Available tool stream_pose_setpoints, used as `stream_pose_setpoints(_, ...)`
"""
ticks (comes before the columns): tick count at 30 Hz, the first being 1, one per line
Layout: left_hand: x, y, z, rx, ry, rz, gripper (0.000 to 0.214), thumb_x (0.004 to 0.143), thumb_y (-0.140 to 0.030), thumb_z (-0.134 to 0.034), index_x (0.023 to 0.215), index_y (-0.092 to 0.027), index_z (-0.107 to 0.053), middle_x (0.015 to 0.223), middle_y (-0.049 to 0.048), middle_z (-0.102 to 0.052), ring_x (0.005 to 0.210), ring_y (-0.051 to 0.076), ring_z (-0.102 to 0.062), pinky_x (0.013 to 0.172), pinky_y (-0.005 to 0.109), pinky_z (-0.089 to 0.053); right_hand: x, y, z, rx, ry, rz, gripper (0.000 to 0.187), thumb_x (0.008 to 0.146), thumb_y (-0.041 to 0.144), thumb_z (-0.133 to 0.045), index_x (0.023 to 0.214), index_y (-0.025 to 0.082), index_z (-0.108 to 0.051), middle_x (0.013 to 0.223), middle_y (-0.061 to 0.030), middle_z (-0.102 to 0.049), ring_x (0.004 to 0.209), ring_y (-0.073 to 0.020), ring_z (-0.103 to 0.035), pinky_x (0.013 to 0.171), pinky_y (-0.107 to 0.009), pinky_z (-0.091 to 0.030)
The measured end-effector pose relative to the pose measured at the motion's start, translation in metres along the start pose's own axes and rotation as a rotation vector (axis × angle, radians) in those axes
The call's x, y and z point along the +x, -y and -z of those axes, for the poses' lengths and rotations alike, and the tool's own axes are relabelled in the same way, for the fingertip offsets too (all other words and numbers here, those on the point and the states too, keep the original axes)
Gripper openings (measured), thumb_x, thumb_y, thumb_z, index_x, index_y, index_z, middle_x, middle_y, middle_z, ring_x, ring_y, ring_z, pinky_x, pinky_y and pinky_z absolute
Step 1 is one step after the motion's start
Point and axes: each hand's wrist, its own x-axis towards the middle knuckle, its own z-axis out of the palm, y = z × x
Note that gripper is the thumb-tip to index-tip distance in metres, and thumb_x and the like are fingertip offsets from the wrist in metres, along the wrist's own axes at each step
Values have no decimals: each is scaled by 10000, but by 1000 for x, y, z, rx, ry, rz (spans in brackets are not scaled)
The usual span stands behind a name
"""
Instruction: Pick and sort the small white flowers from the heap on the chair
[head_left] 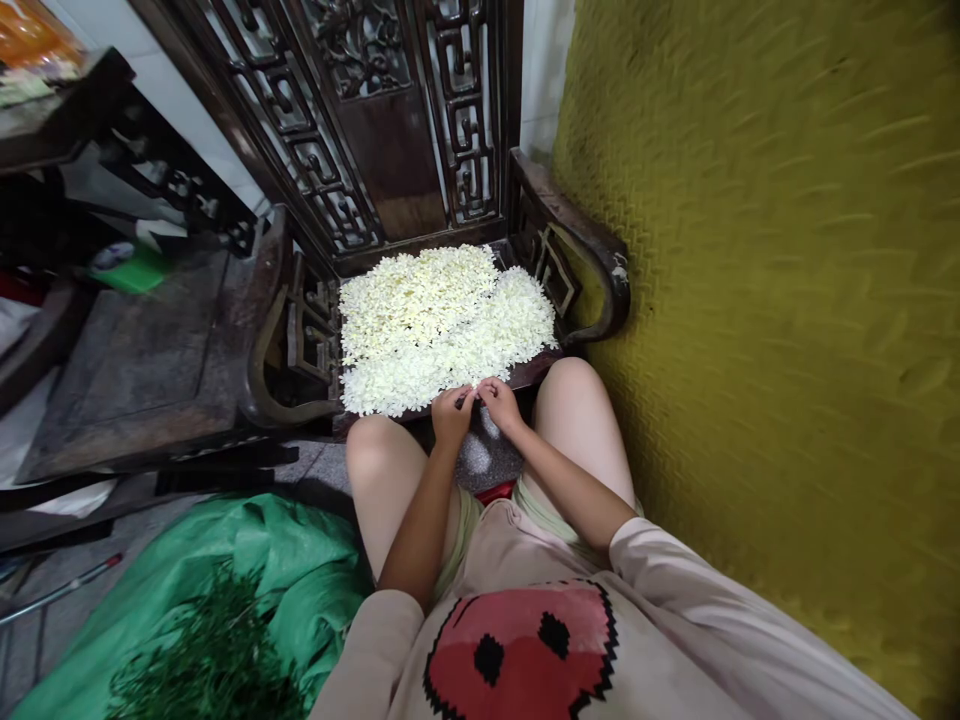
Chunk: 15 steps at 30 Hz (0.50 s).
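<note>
White and cream flowers [420, 300] cover the seat of a dark carved wooden chair in front of me, spread in a thick layer. At the front edge of the flowers, my left hand [451, 415] and my right hand [500, 403] meet, with thumbs and fingers pinched together. Something small and pale shows between the fingertips, too small to name. Both forearms come up between my bare knees, and the hands are just above the seat's front rim [536, 370].
A green sack [300, 540] with leafy green stems [214, 650] lies on the floor at my left. Beyond it is a dark wooden table [150, 350] bearing a green tape roll or box [131, 265]. A yellow textured surface [772, 330] rises at my right, beside the chair's armrest [611, 260].
</note>
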Motion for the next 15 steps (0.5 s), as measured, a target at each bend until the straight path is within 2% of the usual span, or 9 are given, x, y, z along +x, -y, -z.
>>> stream_pose_setpoints(7,-2,2,0,-122,-11,67,163,695,-346,-636,769,-215,-697,849,52,-681,835,199,-597,859,345,-432,-1,2,0,-32,10,-15,125,697,327,-543,709,206,-513,639,3,-552,635,-146,-524,630,-265,-425)
stream_pose_setpoints(15,4,8,-4,-264,-13,193,137,684,-308,-627,721,-176,-637,716,27,-641,696,154,-584,719,275,-440,-1,4,-1,25,34,-104,146,698,349,-543,705,210,-498,616,9,-556,632,-147,-549,599,-257,-416)
